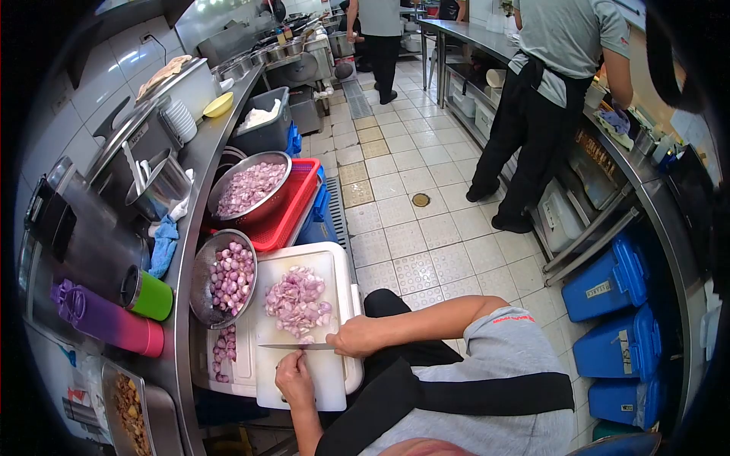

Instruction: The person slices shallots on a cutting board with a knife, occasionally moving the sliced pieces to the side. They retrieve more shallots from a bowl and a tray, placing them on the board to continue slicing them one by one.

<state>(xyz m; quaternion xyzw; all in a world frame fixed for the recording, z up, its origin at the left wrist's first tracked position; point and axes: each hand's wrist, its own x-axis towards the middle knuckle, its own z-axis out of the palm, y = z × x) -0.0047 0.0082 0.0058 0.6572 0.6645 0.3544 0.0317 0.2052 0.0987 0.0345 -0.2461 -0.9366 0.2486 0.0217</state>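
Observation:
My right hand (357,337) is closed around the handle of a kitchen knife (296,346), its blade lying across the white cutting board (266,380). Just on the near side of the blade, my left hand (295,376) rests on the board with fingers curled together; whatever is under the fingertips is hidden. Beyond the blade lies a pile of cut shallots (296,300). To the left, a metal bowl (199,281) holds whole peeled shallots (232,277), and more loose shallots (225,353) lie on the white lid-like tray (243,365) beneath the board.
A steel colander (285,178) of chopped shallots sits over a red basket (304,186). On the left steel counter stand a purple-pink bottle (114,319) and a green cup (152,295). One person (563,83) works at the right counter; another (378,38) stands farther back. Blue bins (608,281) line the right.

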